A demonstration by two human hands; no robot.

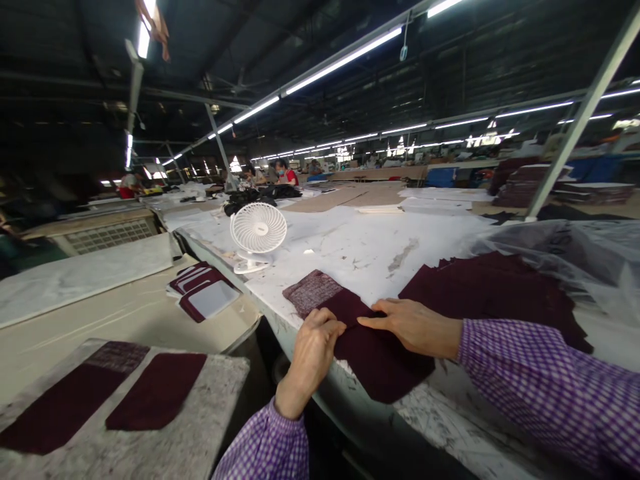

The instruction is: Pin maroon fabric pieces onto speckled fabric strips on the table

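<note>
A maroon fabric piece (383,363) with a speckled greyish patch (320,291) at its far end lies along the near edge of the white table. My left hand (315,347) is closed at its left edge, thumb and fingertips pinching the cloth near a fold or seam. From the right, my right hand (417,327) rests flat on the same piece, its fingers stretched toward my left fingertips. The fingertips of both hands are a short gap apart. Beyond my right hand spreads a pile of maroon cut pieces (493,290).
A white fan (259,230) stands on the table (350,233). To the left, a mottled board (200,393) bears two maroon pieces (157,390). Behind it lie maroon-edged white templates (207,297). Clear plastic sheeting (600,257) and a slanted post (580,120) are at right. People (287,175) work far back.
</note>
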